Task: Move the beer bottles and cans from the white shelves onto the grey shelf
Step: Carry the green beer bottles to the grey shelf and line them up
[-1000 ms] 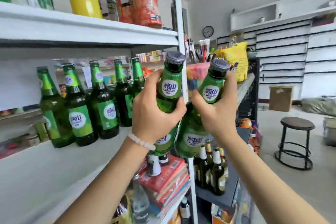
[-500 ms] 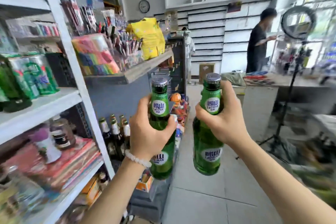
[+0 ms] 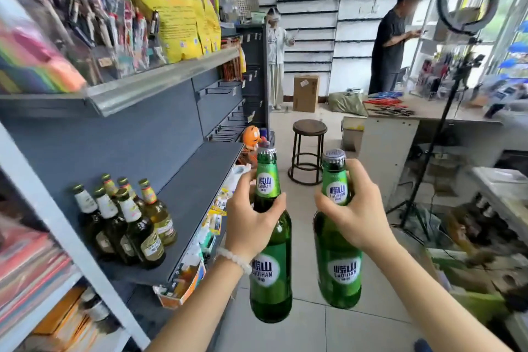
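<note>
My left hand (image 3: 251, 217) grips the neck of a green beer bottle (image 3: 271, 266) with a white round label. My right hand (image 3: 347, 210) grips the neck of a second green beer bottle (image 3: 338, 263) of the same kind. Both bottles hang upright in the air over the tiled aisle, a little apart. To the left is the grey shelf (image 3: 197, 188), and on its near end stand several beer bottles with pale neck labels (image 3: 125, 226). The white shelf's post (image 3: 71, 240) runs along the left edge.
A round stool (image 3: 308, 148) stands in the aisle ahead. A tripod with a ring light (image 3: 468, 0) stands right, beside a counter (image 3: 400, 128). Two people are at the far wall. Small packets hang along the grey shelf's front edge (image 3: 211, 226).
The view has swung right, away from the white shelves, towards the grey shelf and aisle. Both hands still hold their bottles, now lower and further apart.
</note>
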